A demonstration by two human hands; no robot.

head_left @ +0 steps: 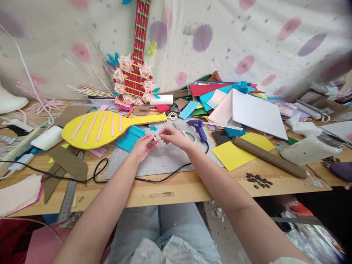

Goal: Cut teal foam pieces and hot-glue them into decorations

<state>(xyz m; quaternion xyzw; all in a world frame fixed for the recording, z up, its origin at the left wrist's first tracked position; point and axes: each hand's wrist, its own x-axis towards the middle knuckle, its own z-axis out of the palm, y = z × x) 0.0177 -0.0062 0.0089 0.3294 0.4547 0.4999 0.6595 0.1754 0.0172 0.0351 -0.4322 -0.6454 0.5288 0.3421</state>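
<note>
We pinch small stick (154, 138) in left hand (143, 146) fingertips; right hand (173, 136) fingers narrow, nothing held, steadying close above cutting mat (162, 161).

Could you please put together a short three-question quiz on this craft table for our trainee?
1. True or false: the left hand pinches a small pale stick.
2. What lies nearest beyond the right hand: A) pale-handled scissors, B) brown cardboard tube, C) red cardboard guitar?
3. What colour are the strips on the yellow foam paddle shape?

Key: 1 true; 2 A; 3 pink.
</note>
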